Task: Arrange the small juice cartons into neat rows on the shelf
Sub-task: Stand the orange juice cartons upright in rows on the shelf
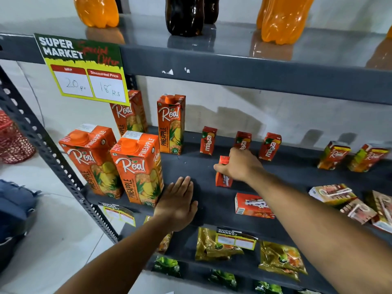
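Here the right hand (237, 164) grips an upright small carton (223, 172), long axis vertical; left hand (178, 203) lies flat

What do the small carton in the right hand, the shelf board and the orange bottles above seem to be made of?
The small carton in the right hand looks like glossy printed paperboard, with sharp folded edges. The shelf board looks like grey painted metal: chipped paint on the shelf edge above and a perforated upright suggest it. The orange bottles look like clear plastic, with glossy highlights and lobed bases.
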`<state>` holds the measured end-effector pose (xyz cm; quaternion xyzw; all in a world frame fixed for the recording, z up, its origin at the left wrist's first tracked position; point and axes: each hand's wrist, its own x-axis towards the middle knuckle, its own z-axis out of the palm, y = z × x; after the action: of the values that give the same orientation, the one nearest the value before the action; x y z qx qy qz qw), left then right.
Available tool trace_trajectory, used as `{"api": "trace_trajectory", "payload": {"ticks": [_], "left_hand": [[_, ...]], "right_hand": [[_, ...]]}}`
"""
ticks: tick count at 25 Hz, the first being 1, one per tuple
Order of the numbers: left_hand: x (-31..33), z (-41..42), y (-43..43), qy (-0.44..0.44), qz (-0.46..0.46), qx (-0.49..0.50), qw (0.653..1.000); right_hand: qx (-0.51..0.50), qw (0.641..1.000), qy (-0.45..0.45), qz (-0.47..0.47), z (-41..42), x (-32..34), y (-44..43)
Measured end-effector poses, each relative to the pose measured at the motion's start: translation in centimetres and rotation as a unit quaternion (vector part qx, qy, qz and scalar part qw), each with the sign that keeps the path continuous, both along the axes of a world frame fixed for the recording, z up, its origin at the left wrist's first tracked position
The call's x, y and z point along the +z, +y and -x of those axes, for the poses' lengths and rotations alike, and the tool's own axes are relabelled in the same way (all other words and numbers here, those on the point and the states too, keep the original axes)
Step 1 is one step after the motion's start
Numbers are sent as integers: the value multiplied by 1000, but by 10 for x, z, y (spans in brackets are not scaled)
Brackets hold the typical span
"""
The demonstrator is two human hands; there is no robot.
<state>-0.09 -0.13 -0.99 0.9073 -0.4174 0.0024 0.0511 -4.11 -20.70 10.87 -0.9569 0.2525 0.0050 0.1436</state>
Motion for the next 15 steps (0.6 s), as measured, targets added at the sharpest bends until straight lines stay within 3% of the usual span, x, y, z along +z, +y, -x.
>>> {"api": "trace_trajectory", "payload": {"ticks": [5, 10, 15], "left_hand": [[1, 0, 0, -4, 7, 4, 1000], [-1, -1, 0, 2, 4, 4, 1000], [-1, -1, 0, 6, 10, 2, 1000]], "right_hand": [[10, 998, 64, -11, 1, 19, -2], [-41, 994, 86, -59, -9, 43, -5], [-17, 992, 123, -25, -15, 33, 3]]}}
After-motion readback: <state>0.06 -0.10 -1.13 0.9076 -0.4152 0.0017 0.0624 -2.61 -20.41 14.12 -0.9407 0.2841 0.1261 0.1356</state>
